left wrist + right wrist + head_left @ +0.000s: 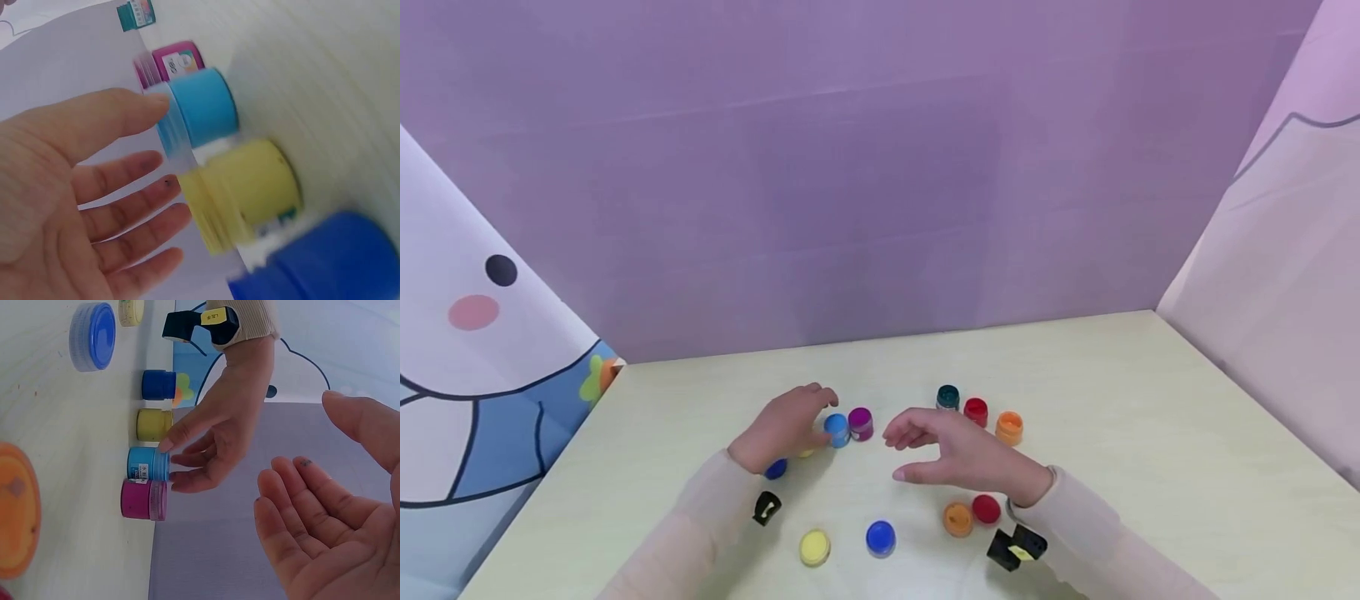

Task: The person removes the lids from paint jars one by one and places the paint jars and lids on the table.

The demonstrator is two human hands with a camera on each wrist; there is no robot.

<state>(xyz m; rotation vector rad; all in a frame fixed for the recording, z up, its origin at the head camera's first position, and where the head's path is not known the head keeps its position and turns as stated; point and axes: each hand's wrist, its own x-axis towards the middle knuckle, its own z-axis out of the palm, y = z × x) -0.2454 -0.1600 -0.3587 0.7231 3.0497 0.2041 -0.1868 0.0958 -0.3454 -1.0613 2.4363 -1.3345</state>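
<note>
My left hand [786,427] is over the light blue paint jar [837,430], its thumb tip right at the jar's rim in the left wrist view. The fingers [134,203] lie loosely extended beyond the jars. A purple jar [861,423] stands against the light blue one; a yellow jar [250,187] and a dark blue jar [340,262] stand on the other side, partly hidden by the hand in the head view. My right hand [962,450] hovers above the table with thumb and fingers apart, holding nothing.
Behind the right hand stand green [948,397], red [976,411] and orange [1009,427] jars. Nearer lie round yellow [815,547], blue [881,538], orange [957,519] and red [986,508] lids. A purple cloth wall [880,208] rises behind the table.
</note>
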